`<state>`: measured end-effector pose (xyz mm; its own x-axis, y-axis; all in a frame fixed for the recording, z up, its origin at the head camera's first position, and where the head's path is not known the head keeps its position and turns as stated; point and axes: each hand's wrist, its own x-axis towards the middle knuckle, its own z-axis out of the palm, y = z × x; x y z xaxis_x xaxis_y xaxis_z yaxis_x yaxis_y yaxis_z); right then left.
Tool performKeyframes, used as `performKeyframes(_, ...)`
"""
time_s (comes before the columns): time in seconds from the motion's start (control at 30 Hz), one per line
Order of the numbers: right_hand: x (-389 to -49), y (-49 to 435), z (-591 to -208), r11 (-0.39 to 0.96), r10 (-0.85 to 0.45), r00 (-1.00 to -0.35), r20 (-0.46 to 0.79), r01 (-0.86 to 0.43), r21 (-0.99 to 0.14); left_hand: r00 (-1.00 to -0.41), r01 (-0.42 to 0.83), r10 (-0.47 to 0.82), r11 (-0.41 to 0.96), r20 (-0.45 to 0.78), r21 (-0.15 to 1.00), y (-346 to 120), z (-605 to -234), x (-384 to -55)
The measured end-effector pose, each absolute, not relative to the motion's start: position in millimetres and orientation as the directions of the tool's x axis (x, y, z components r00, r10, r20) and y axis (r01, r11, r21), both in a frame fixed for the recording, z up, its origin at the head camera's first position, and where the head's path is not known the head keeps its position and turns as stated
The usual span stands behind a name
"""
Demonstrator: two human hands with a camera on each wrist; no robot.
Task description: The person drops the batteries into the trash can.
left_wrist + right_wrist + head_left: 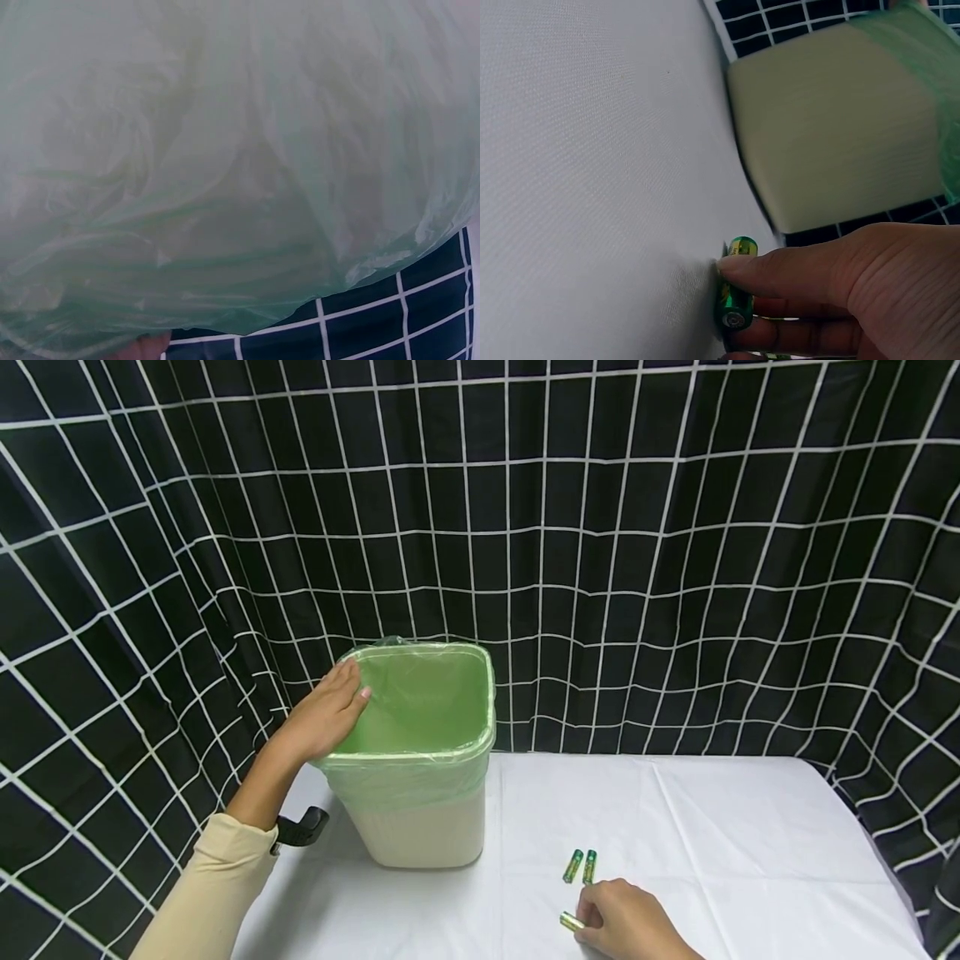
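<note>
My right hand [624, 920] is low over the white table and pinches a green and gold battery [572, 922] between thumb and fingers. In the right wrist view the thumb lies across that battery [736, 283], close against the cloth. Just beyond this hand, two more green batteries lie side by side, a left one [573, 866] and a right one [589, 867]. With fingers extended, my left hand [327, 711] rests on the left rim of a bin [431, 835]. A green bag [427, 781] lines the bin and folds over its rim; in the left wrist view the bag [240, 187] hides most of that hand.
The bin stands upright at the left of the white-covered table [720, 827]. A black curtain with white grid lines [600, 568] closes off the back and both sides. A black strap device [302, 828] is on the left wrist.
</note>
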<state>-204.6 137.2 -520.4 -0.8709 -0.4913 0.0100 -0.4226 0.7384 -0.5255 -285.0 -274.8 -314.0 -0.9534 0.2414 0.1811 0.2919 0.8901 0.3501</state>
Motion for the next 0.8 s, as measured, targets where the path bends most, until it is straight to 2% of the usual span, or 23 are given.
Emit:
performKeyframes(0.4,-203,132,-506,0.782,-0.441,-0.897,0.032,-0.402,-0.477,-0.952,0.295,0.241,0.888,0.189,0.352,-275,-314,-286)
performKeyframes(0.8,-195,128,-491,0.738,-0.461,-0.869,0.18,-0.488,-0.467,-0.952,0.296,0.241,0.885,0.19,0.359,-274,-314,-285)
